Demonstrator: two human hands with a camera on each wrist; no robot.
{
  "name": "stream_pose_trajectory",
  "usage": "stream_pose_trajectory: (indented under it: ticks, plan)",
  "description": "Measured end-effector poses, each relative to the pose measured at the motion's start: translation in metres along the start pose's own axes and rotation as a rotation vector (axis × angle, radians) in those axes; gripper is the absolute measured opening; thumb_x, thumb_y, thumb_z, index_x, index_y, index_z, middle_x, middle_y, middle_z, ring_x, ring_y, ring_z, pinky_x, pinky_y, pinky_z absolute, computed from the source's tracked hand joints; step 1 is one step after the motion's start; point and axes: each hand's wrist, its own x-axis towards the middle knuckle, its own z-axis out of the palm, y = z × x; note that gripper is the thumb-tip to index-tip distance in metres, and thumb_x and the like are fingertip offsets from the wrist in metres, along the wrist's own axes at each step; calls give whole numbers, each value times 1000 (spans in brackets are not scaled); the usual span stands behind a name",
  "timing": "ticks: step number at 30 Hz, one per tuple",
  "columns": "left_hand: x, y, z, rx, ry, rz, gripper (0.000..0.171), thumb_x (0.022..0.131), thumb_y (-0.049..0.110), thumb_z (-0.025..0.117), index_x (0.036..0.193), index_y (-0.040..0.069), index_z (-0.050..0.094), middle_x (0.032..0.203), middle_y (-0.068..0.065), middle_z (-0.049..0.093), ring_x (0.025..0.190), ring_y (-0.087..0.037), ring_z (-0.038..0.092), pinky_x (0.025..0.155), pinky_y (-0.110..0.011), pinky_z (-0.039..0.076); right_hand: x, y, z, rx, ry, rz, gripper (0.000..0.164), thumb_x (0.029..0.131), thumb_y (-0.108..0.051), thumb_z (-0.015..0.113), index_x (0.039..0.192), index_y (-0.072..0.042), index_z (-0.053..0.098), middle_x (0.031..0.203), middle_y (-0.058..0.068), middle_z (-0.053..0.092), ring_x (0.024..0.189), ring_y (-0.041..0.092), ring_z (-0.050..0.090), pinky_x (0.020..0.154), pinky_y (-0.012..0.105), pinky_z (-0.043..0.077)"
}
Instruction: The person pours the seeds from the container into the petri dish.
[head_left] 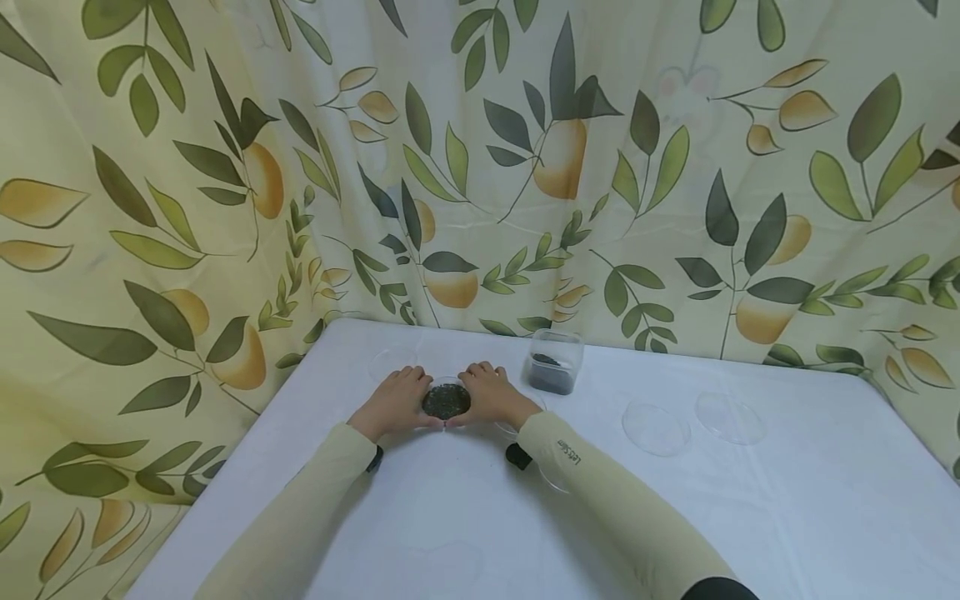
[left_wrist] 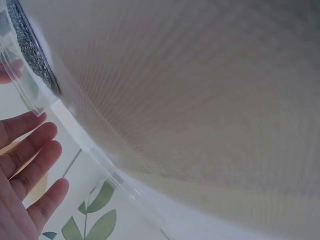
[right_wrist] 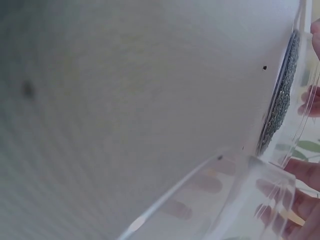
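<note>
Between my two hands, on the white-covered table, sits a round clear petri dish (head_left: pixel 446 402) with dark granules in it. My left hand (head_left: pixel 399 403) holds its left side, and my right hand (head_left: pixel 491 397) holds the right side. Both thumbs come together at the near edge, with the fingers round the far side. In the left wrist view, a fingertip of the left hand (left_wrist: pixel 30 155) is at the dish's clear rim (left_wrist: pixel 35 107) while the other fingers spread away. The right wrist view shows the granules (right_wrist: pixel 281 100) edge-on, and the right fingers (right_wrist: pixel 305 172) at the rim.
A clear plastic box (head_left: pixel 570 354) partly filled with dark granules stands behind my right hand. Clear round dishes lie to the right, one nearer (head_left: pixel 656 429) and one farther (head_left: pixel 729 418), with another (head_left: pixel 393 362) at back left. Others lie partly under the right forearm. A patterned curtain (head_left: pixel 480 208) hangs behind the table.
</note>
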Motion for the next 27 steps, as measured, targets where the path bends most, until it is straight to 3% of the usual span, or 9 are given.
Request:
stream_pose_trajectory:
  ticks: [20, 27]
  plan:
    - [0, -1, 1, -3, -28, -29, 86, 72, 69, 63, 127, 4, 54, 115, -8, 55, 106, -23, 51, 95, -41, 44, 3, 4, -4, 45, -50, -9, 83, 71, -60, 71, 134, -10, 51, 130, 8, 52, 123, 27, 43, 102, 52, 35]
    - [-1, -5, -8, -1, -39, -24, 90, 73, 70, 61, 132, 3, 50, 124, -12, 54, 114, -26, 51, 98, -43, 43, 0, 3, -7, 51, -51, 2, 82, 71, -58, 73, 134, -9, 51, 130, 10, 52, 122, 28, 43, 101, 51, 35]
